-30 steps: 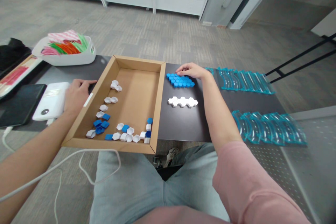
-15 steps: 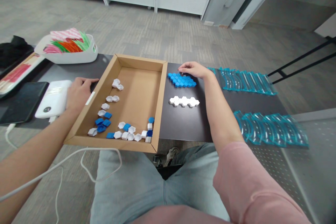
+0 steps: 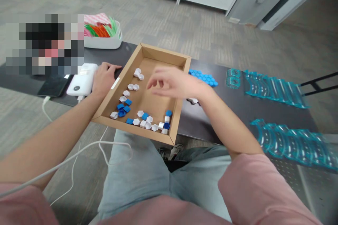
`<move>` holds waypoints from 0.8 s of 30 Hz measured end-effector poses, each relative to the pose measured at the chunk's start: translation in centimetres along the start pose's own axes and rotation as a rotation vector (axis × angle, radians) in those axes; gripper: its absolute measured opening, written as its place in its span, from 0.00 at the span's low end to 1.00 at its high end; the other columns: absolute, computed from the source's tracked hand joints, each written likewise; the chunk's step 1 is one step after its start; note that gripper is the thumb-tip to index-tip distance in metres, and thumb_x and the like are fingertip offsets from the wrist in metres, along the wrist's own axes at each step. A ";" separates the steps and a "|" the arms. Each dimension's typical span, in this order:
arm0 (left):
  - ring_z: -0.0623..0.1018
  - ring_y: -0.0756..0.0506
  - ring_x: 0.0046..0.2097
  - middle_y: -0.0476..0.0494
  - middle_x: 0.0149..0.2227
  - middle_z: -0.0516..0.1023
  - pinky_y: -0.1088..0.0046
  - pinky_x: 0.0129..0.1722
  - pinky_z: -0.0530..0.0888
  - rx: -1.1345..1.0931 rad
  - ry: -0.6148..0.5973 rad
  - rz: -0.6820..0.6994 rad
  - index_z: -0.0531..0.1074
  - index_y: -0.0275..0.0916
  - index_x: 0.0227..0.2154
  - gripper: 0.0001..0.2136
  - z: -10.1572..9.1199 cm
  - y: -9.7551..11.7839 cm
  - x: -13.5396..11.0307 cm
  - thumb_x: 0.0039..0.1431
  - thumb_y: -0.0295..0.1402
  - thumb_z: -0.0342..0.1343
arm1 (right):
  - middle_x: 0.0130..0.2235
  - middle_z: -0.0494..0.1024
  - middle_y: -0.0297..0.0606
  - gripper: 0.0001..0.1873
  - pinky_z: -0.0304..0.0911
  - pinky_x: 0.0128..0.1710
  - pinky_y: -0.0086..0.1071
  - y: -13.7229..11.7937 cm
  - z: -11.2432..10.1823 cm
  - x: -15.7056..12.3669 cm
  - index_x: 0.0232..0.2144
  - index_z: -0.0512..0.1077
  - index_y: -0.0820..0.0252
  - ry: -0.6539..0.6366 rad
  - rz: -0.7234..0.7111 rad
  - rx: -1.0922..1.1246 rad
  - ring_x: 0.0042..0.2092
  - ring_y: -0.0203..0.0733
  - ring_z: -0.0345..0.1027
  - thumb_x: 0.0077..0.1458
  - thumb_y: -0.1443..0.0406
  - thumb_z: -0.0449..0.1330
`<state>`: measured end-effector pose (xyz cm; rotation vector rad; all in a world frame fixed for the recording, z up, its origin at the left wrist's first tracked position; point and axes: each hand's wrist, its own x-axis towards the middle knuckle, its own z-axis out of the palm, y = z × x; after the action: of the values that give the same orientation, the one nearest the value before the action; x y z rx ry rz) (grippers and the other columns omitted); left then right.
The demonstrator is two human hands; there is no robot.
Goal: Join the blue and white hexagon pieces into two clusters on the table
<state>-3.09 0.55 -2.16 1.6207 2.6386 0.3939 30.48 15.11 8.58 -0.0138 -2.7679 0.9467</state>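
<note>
My right hand (image 3: 169,81) hovers over the cardboard box tray (image 3: 142,134), fingers loosely bent and apart, with nothing visible in them. Inside the tray lie loose white hexagonal pieces (image 3: 137,72) and blue hexagonal pieces (image 3: 123,108), mostly along the left and near sides. To the tray's right, a block of blue hexagonal pieces (image 3: 204,78) sits fitted together on the dark table. White hexagonal pieces (image 3: 194,101) show partly from under my right wrist. My left hand (image 3: 103,79) rests on the table against the tray's left wall, fingers stretched forward beside a small black object.
A white power bank (image 3: 82,80) and a dark phone (image 3: 54,85) with white cables lie left of my left hand. Behind them stands a white basket (image 3: 105,43) of colourful strips. Rows of clear teal plastic pieces (image 3: 274,88) lie at the right. A pixelated patch covers the far left.
My right hand has moved left from the blue block to above the tray. Two small teal pieces that the arm partly covered now show. The view has shifted left; my left hand stays by the tray.
</note>
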 end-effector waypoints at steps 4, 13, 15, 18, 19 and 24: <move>0.76 0.32 0.64 0.26 0.67 0.77 0.53 0.68 0.70 -0.012 0.040 0.006 0.80 0.38 0.74 0.26 0.2 0.3 -0.2 0.81 0.40 0.55 | 0.51 0.89 0.39 0.04 0.64 0.45 0.39 -4.0 6.1 1.3 0.48 0.87 0.51 -0.245 0.066 -0.157 0.49 0.48 0.80 0.75 0.60 0.72; 0.75 0.31 0.66 0.24 0.69 0.75 0.51 0.69 0.69 -0.024 0.004 -0.004 0.79 0.38 0.75 0.26 -0.7 1.1 -0.6 0.82 0.40 0.54 | 0.51 0.90 0.36 0.15 0.69 0.44 0.39 -3.8 6.2 1.6 0.54 0.80 0.51 -0.309 0.149 -0.082 0.48 0.47 0.83 0.69 0.70 0.72; 0.74 0.29 0.68 0.23 0.69 0.75 0.50 0.70 0.68 -0.015 -0.020 -0.010 0.78 0.36 0.76 0.27 -0.9 1.2 -0.6 0.81 0.41 0.55 | 0.49 0.89 0.33 0.18 0.74 0.48 0.40 -3.4 4.2 1.3 0.53 0.79 0.48 -0.213 0.157 0.058 0.48 0.47 0.82 0.65 0.72 0.71; 0.74 0.28 0.69 0.23 0.70 0.75 0.50 0.70 0.69 -0.006 -0.038 -0.016 0.77 0.35 0.76 0.29 -1.0 1.1 -0.5 0.80 0.41 0.56 | 0.50 0.87 0.34 0.16 0.78 0.52 0.41 -1.8 0.2 0.2 0.52 0.80 0.48 -0.001 0.223 0.178 0.49 0.47 0.81 0.65 0.68 0.73; 0.74 0.28 0.69 0.23 0.70 0.75 0.50 0.70 0.69 -0.001 -0.037 -0.020 0.77 0.36 0.76 0.29 -1.0 1.1 -0.5 0.80 0.41 0.56 | 0.50 0.86 0.35 0.15 0.78 0.53 0.40 -0.8 -1.3 -0.4 0.52 0.80 0.49 0.078 0.263 0.184 0.50 0.47 0.81 0.65 0.66 0.75; 0.74 0.28 0.70 0.23 0.70 0.75 0.52 0.70 0.71 0.051 -0.052 -0.021 0.77 0.36 0.77 0.29 -0.9 0.9 -0.4 0.79 0.40 0.53 | 0.48 0.84 0.39 0.17 0.77 0.55 0.42 7.1 -8.4 -5.2 0.49 0.82 0.55 0.460 0.443 0.143 0.52 0.49 0.81 0.62 0.60 0.81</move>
<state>-2.26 0.38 -1.12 1.5929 2.6461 0.2831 36.81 25.38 9.69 -0.7485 -2.3011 1.0728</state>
